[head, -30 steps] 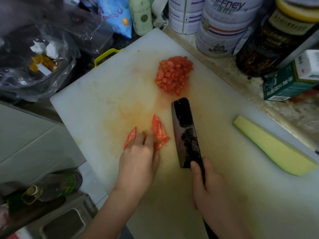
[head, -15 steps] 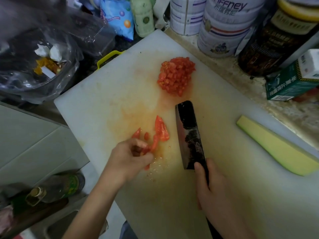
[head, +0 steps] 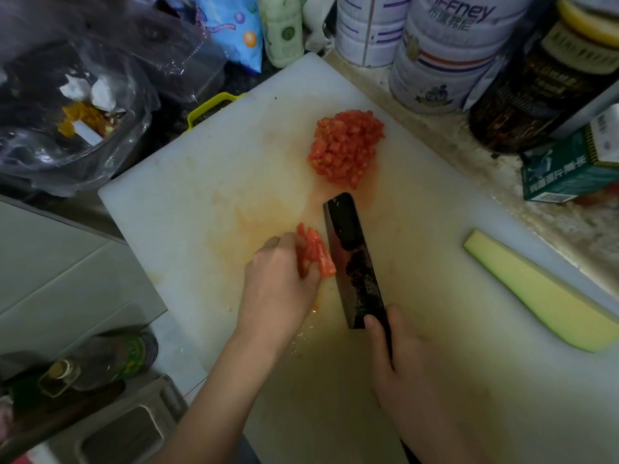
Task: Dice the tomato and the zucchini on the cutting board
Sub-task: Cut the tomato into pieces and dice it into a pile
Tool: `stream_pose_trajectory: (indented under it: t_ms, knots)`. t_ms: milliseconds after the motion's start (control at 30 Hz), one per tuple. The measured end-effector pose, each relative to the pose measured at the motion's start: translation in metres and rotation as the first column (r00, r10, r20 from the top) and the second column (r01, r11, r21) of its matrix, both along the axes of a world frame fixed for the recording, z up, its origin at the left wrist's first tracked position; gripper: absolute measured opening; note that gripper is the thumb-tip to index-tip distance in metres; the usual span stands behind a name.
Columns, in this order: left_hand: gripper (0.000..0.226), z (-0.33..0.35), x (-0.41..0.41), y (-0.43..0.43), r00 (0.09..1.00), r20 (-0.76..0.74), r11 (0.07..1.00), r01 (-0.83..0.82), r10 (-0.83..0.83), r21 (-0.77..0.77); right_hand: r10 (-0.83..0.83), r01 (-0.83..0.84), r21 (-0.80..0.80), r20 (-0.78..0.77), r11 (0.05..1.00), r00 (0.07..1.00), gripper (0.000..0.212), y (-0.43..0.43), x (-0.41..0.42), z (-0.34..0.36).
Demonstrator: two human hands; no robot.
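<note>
On a juice-stained white plastic cutting board (head: pixel 201 182), a person's left hand (head: pixel 281 289) bunches a few red tomato strips (head: pixel 315 252) together. Its grip is curled round them, and the strips lie just beside the flat of a dark, broad-bladed cleaver (head: pixel 355 262). The right hand (head: pixel 412 373) holds the cleaver by its handle, grip closed round it, with the thumb laid against the heel of the blade. The blade points away from the person, to the right of the strips. Farther up the board, just beyond the blade's tip, sits a heaped pile of diced red tomato (head: pixel 346 147), apart from both hands. A long wedge of zucchini (head: pixel 536 296), pale yellow flesh upward, lies whole near the board's right edge, well apart from the cleaver. Behind the board, on the speckled stone counter (head: pixel 502 182), stand white printed tins (head: pixel 442 51), a dark jar (head: pixel 536 95) and a green carton (head: pixel 569 172). A clear plastic bag (head: pixel 67 112) holding scraps sits at far left, and a glass bottle (head: pixel 100 363) shows at lower left.
</note>
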State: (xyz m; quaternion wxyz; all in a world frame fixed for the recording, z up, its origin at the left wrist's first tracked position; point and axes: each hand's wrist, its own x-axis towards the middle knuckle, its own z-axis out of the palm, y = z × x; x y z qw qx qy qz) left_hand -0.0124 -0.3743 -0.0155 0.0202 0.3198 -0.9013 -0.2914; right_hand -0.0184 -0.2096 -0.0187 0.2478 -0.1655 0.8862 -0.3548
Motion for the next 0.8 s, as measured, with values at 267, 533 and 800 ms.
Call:
stream_pose_trajectory:
  t_ms: [267,533,800]
  knots:
    - [0.028,0.017,0.042,-0.030,0.980,-0.196,0.998,-0.029,0.019,-0.048,0.002,-0.003,-0.025,-0.063,1.000,0.998,0.021,-0.001,-0.001,-0.003]
    - [0.039,-0.009,0.076,-0.047,0.996,-0.009,0.995,0.090,-0.089,0.050,-0.015,0.008,-0.031,-0.218,0.999,0.976,0.023,-0.006,0.014,0.015]
    - [0.015,-0.024,0.072,-0.051,0.986,-0.163,0.980,0.011,0.021,0.197,-0.015,0.013,-0.029,-0.071,0.999,0.997,0.026,-0.046,0.043,0.010]
